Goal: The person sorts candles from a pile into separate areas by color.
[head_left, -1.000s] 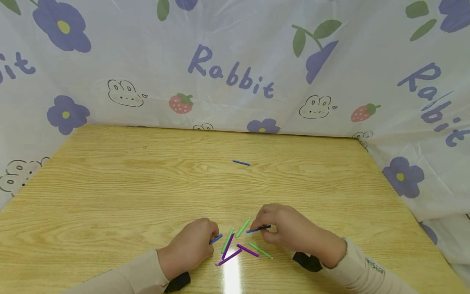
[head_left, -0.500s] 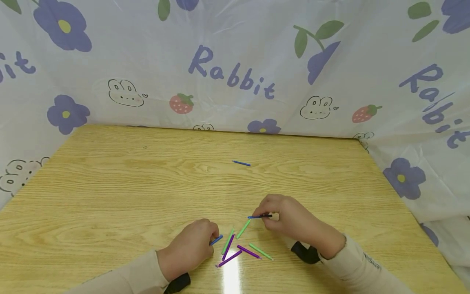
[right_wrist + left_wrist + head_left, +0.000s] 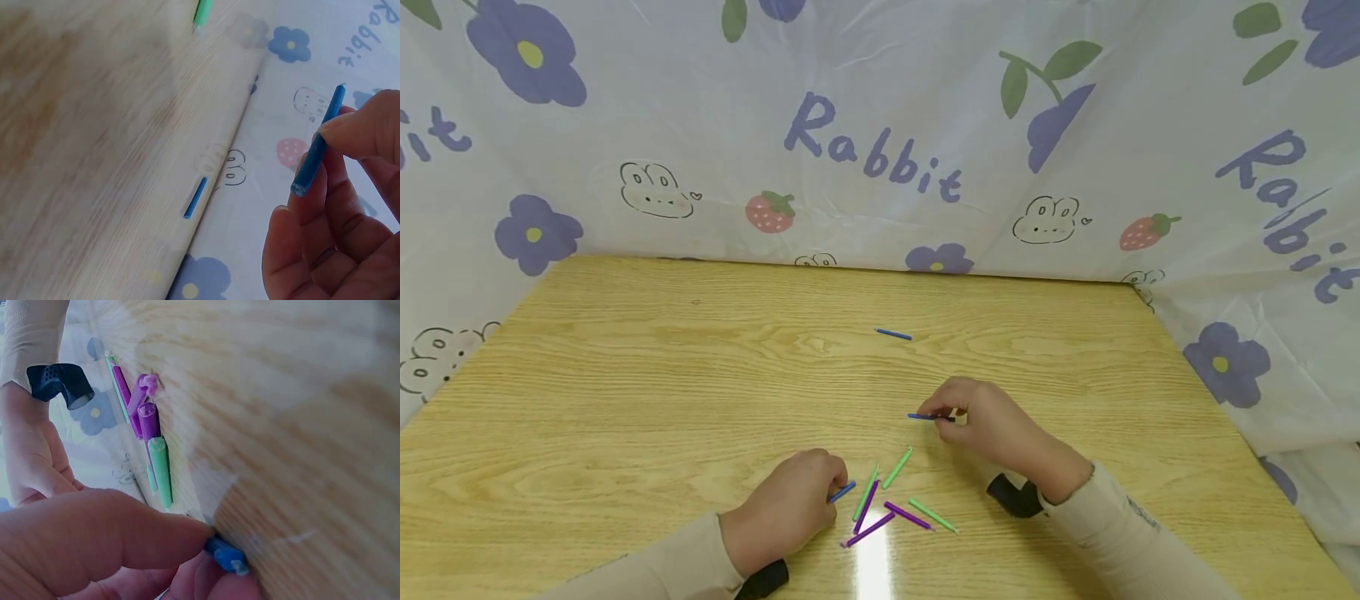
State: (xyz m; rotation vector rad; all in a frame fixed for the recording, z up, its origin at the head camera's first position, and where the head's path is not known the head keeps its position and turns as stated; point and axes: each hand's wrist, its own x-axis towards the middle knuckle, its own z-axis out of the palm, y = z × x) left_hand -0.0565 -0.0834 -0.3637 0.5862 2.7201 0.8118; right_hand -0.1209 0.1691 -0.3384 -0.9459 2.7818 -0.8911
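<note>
Above the table my right hand (image 3: 988,417) pinches a thin blue candle (image 3: 319,145) between thumb and fingers, well off the wood in the right wrist view. My left hand (image 3: 793,500) rests low at the near side, its thumb and fingers gripping another blue candle (image 3: 226,555); a short wick shows at that candle's end. Between the hands lie three green candles, one (image 3: 897,468) apart from the rest, and three purple candles, one (image 3: 868,530) nearest the front. A third blue candle (image 3: 893,333) lies alone farther back.
The wood-grain table (image 3: 700,375) reaches back to a white sheet (image 3: 880,100) printed with rabbits, flowers and strawberries, which also hangs at both sides. Black wrist-worn devices sit under both wrists, one (image 3: 1015,496) at the right.
My right hand has moved away from me, lifting the blue candle past the green one towards the back. The left hand and the lying candles have stayed put.
</note>
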